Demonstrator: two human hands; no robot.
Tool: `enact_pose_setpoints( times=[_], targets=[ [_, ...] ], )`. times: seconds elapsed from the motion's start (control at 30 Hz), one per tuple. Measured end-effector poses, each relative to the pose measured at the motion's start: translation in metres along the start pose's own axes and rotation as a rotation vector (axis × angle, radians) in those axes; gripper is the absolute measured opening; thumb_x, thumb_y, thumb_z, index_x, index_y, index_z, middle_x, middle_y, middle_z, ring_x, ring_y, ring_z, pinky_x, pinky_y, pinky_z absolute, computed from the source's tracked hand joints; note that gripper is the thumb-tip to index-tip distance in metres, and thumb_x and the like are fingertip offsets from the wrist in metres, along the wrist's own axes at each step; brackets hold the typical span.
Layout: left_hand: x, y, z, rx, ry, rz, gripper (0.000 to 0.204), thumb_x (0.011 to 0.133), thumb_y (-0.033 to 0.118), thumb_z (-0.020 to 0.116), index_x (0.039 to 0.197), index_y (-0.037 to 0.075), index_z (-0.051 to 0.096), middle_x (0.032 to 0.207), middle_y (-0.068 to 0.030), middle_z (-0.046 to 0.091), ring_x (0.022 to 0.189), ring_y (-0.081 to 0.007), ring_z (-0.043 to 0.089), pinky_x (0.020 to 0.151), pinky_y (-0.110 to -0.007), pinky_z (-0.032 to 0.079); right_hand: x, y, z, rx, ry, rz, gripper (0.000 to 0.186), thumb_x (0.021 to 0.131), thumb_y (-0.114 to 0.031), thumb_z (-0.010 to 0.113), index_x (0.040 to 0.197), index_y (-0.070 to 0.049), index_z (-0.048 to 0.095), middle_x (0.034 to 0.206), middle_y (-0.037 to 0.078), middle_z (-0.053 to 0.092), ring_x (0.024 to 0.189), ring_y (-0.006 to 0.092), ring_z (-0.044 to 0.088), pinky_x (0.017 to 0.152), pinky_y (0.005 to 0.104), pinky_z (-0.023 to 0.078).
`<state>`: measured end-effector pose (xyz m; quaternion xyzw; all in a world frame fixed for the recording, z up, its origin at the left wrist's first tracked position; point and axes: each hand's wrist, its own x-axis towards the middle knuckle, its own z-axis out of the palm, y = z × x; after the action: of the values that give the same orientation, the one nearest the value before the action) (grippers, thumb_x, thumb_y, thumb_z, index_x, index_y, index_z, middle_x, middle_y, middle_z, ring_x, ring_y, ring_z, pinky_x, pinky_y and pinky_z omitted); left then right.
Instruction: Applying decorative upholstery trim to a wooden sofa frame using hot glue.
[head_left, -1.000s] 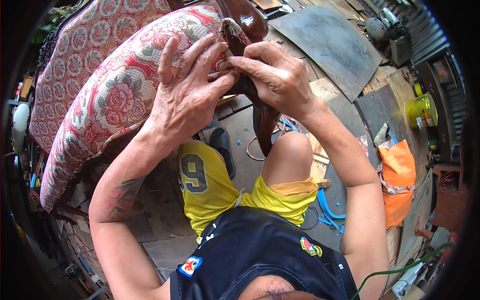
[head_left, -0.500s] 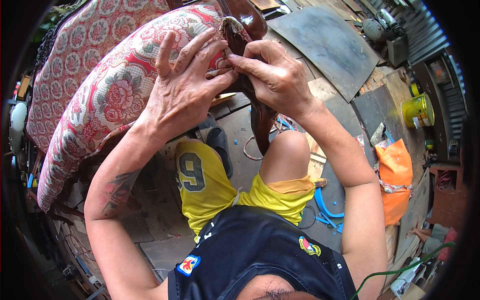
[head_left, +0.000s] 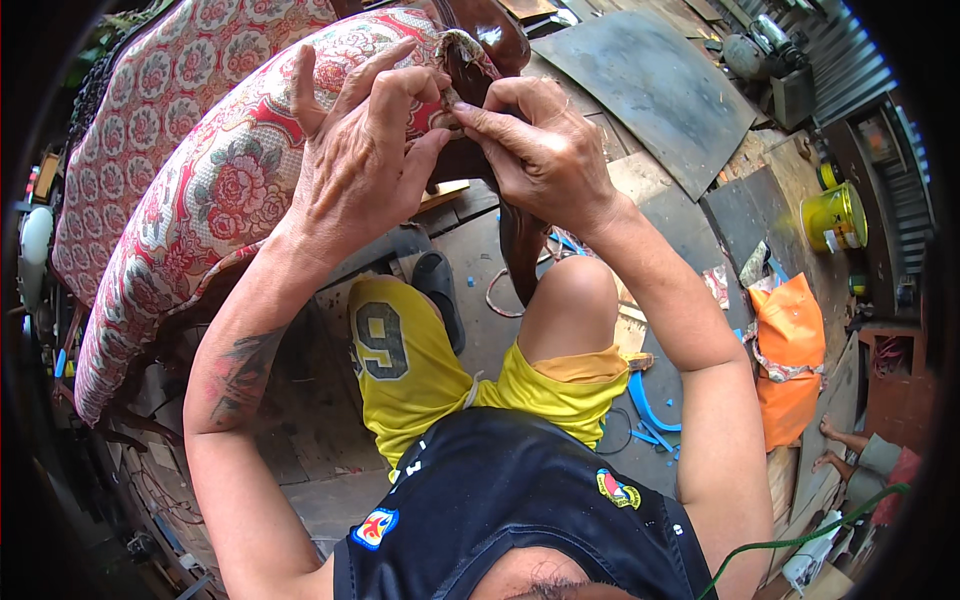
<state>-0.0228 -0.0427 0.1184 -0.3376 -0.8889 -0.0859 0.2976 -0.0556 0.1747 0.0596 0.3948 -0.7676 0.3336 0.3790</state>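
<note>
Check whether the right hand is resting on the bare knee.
No, the right hand is up at the edge of the floral upholstery, apart from the knee.

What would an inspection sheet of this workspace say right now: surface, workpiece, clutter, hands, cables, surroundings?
Surface: dull grey floorboards under the work; a big grey panel lies ahead, to the right.
Workpiece: floral padded piece, its fabric edge beside dark wood.
Clutter: blue strips and an orange bundle at right.
Hands: left hand spread, index fingertip at that edge; right hand pinching there, any small tool hidden.
Cables: green cord, lower right.
Surroundings: yellow bucket, corrugated metal, another person's legs at far right.
</note>
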Motion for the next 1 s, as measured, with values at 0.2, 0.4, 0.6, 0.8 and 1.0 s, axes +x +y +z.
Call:
enact_pose_setpoints(
  times=[0.2,0.4,0.6,0.8,1.0],
  targets=[
    [0.001,0.003,0.004,0.033,0.020,-0.056,0.046,0.088,0.017,0.077,0.125,0.011,0.051,0.119,-0.0007,0.067,0.142,-0.0230,0.051,0.124,-0.063,-0.005,0.000,-0.001,0.002,0.008,0.019,0.014,0.035,0.078,-0.008,0.079,0.113,-0.014,0.079,0.099,0.004,0.063,0.091,0.0249,0.064,0.076,0.0356,0.056],
    [0.002,0.005,0.005,0.039,0.057,-0.053,0.042,0.087,0.016,0.077,0.122,0.011,0.054,0.117,-0.0002,0.068,0.138,-0.0218,0.054,0.124,-0.062,-0.003,-0.001,-0.002,0.007,-0.005,0.047,0.022,0.032,0.078,-0.009,0.079,0.111,-0.013,0.080,0.099,0.004,0.063,0.090,0.0247,0.063,0.076,0.0355,0.056],
    [0.029,-0.019,-0.007,0.125,0.188,-0.039,0.025,0.093,0.012,0.069,0.118,0.017,0.070,0.111,-0.0007,0.073,0.117,-0.0214,0.065,0.118,-0.049,0.020,-0.002,-0.006,0.007,-0.030,0.082,0.045,0.031,0.079,-0.010,0.080,0.109,-0.013,0.080,0.098,0.004,0.063,0.089,0.0248,0.063,0.075,0.0357,0.055],
    [0.055,-0.042,-0.006,0.086,-0.029,-0.164,0.022,0.092,0.028,0.077,0.110,0.016,0.080,0.128,-0.0084,0.068,0.129,-0.0293,0.056,0.114,-0.048,0.029,-0.003,-0.014,0.007,-0.072,0.078,0.089,0.030,0.078,-0.011,0.080,0.109,-0.014,0.081,0.098,0.004,0.062,0.089,0.0249,0.061,0.076,0.0366,0.054],
    [0.058,-0.038,0.002,0.193,-0.036,-0.127,0.016,0.090,0.020,0.072,0.099,0.009,0.079,0.126,-0.0072,0.069,0.128,-0.0267,0.056,0.116,-0.047,0.027,-0.001,-0.018,0.007,-0.201,0.069,0.082,0.029,0.080,-0.016,0.080,0.108,-0.018,0.082,0.095,0.002,0.059,0.090,0.0214,0.057,0.078,0.0375,0.043]
  ],
)
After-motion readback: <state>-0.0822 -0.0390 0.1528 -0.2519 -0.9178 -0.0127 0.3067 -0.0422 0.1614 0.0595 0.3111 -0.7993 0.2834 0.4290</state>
